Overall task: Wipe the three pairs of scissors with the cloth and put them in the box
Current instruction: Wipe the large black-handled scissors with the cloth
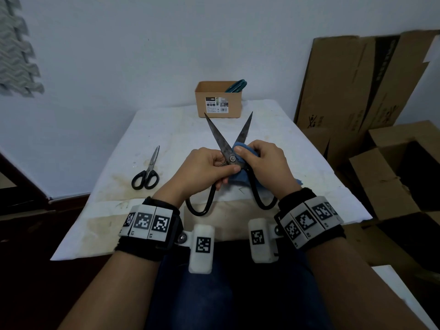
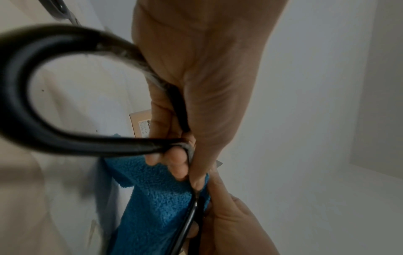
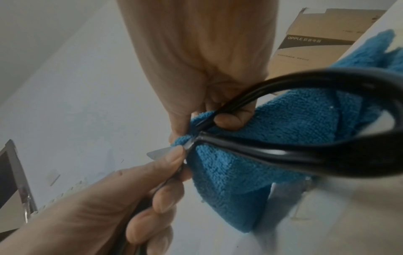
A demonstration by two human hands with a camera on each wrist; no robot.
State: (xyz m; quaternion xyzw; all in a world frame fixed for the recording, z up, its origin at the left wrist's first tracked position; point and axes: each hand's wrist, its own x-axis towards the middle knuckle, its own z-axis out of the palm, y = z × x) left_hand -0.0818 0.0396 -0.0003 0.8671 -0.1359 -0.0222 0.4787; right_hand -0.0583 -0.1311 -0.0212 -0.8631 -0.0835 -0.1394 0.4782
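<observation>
Large iron scissors with black loop handles are held above the table, blades spread in a V. My left hand grips them near the pivot, round the left handle's shank. My right hand pinches the blue cloth against the right blade beside the pivot; the cloth hangs under the handles. Small black-handled scissors lie on the table at left. Green-handled scissors stand in the tan box at the table's far edge.
The table wears a stained white cover. Cardboard boxes lean and stack along the right side, close to the table's edge. A white wall stands behind the box. My lap is under the near edge.
</observation>
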